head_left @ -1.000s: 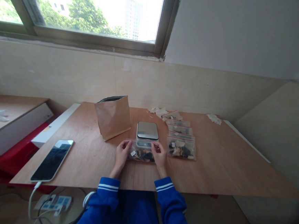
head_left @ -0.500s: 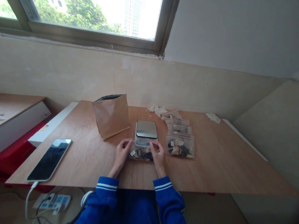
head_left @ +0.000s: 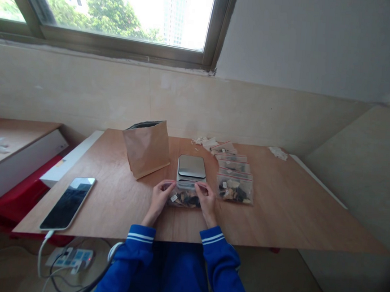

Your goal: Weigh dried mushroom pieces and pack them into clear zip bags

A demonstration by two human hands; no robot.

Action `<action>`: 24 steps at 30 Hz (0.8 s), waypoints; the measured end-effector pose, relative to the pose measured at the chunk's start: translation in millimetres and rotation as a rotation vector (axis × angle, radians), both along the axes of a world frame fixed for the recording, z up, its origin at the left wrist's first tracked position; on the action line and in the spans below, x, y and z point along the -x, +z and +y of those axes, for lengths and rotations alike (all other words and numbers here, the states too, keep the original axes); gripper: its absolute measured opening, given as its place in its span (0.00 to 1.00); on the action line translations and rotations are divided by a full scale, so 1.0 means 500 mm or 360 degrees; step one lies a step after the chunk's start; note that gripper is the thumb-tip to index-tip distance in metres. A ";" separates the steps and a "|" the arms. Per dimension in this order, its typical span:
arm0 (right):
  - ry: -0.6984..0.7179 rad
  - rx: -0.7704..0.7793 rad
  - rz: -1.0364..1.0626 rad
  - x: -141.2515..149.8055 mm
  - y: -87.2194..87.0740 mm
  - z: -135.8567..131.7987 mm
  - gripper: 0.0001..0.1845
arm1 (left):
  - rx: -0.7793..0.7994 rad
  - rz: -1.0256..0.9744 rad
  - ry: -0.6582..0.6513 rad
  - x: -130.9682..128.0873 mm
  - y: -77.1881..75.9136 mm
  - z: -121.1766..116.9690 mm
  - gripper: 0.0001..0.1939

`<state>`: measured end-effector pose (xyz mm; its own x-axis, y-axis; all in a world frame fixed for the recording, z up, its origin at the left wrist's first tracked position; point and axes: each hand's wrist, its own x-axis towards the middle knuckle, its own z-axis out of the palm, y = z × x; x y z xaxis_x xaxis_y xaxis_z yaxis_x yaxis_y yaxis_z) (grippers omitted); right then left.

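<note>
A small clear zip bag (head_left: 184,195) with dark and pale pieces inside rests on the wooden table (head_left: 277,220), just in front of a flat steel-topped scale (head_left: 192,166). My left hand (head_left: 159,198) pinches the bag's top left corner. My right hand (head_left: 206,198) pinches its top edge, slightly right of the middle. Both hands lie on the table with fingers closed on the red-striped zip strip. To the right lies a row of several filled zip bags (head_left: 234,185).
A brown paper bag (head_left: 146,149) stands open to the left of the scale. A phone (head_left: 68,202) on a cable lies near the table's front left edge. White scraps (head_left: 278,153) sit at the back. A power strip (head_left: 71,257) lies on the floor.
My right hand has slid left along the bag's top edge, towards the left hand. The view has shifted slightly; the bag stays in the same place.
</note>
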<state>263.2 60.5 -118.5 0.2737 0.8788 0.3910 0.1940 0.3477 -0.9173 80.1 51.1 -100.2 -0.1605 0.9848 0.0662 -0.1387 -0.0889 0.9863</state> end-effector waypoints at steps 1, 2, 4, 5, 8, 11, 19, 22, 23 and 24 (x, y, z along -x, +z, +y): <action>-0.0017 -0.0024 -0.0070 -0.001 0.007 -0.004 0.15 | -0.0015 0.0001 -0.0002 0.000 0.002 -0.001 0.17; -0.0066 -0.0066 -0.0173 -0.002 0.018 -0.009 0.15 | -0.0035 0.0006 -0.0001 -0.001 0.004 -0.003 0.16; -0.0213 -0.0177 -0.0471 0.000 0.048 -0.021 0.16 | -0.0081 0.0024 -0.0003 -0.002 0.007 -0.005 0.16; -0.0254 -0.0222 -0.0653 0.004 0.067 -0.026 0.17 | -0.0100 0.0031 -0.0009 -0.002 0.009 -0.006 0.15; -0.0051 -0.0234 -0.1204 0.025 0.123 -0.032 0.16 | -0.0141 0.0030 -0.0040 -0.003 0.012 -0.008 0.14; 0.0303 -0.0157 -0.1549 0.048 0.158 -0.016 0.06 | -0.0173 -0.0001 -0.0057 -0.004 0.012 -0.008 0.13; 0.0457 -0.0064 -0.1810 0.067 0.161 0.016 0.11 | -0.0168 -0.0039 -0.0062 -0.005 0.013 -0.010 0.14; 0.0387 -0.0057 -0.1793 0.069 0.156 0.008 0.13 | -0.0178 0.0000 -0.0055 -0.005 0.015 -0.010 0.14; 0.0378 -0.0062 -0.1773 0.069 0.156 0.005 0.13 | -0.0186 0.0008 -0.0046 -0.005 0.015 -0.010 0.14; 0.0368 -0.0065 -0.1745 0.067 0.156 0.004 0.12 | -0.0197 0.0011 -0.0030 -0.004 0.015 -0.009 0.14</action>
